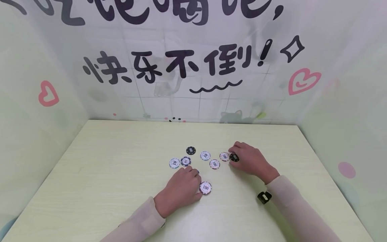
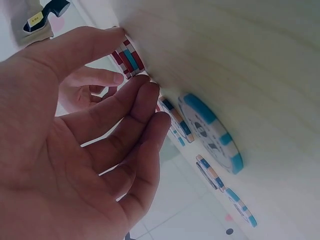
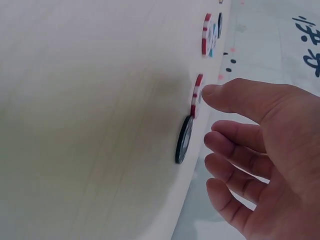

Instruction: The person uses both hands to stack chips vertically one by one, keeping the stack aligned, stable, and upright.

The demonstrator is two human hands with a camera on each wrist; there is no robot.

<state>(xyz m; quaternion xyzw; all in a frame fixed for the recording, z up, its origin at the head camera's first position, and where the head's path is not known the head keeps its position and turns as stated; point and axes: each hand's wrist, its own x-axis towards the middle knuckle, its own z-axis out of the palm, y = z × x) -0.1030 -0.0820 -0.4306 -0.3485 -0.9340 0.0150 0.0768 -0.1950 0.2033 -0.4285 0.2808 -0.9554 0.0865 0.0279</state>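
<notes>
My left hand (image 1: 182,186) rests low over the table, its thumb and forefinger around the edge of a small stack of poker chips (image 1: 205,188); red, white and teal edges of the stack (image 2: 129,59) show in the left wrist view. Part of a blue-edged chip peeks out behind that hand's fingers. With loosely bent fingers, my right hand (image 1: 249,158) hovers at a black chip (image 1: 234,157). In the right wrist view a gap separates its fingertips from the black chip (image 3: 184,140). A red-edged chip (image 1: 224,156) lies just left of the black one.
Several more chips lie flat in the middle: a black one (image 1: 190,150), a light-blue one (image 1: 174,163), a dark-blue one (image 1: 185,161), another light-blue one (image 1: 205,155) and a red-edged one (image 1: 214,164). Printed curtains surround the pale wooden table (image 1: 105,161).
</notes>
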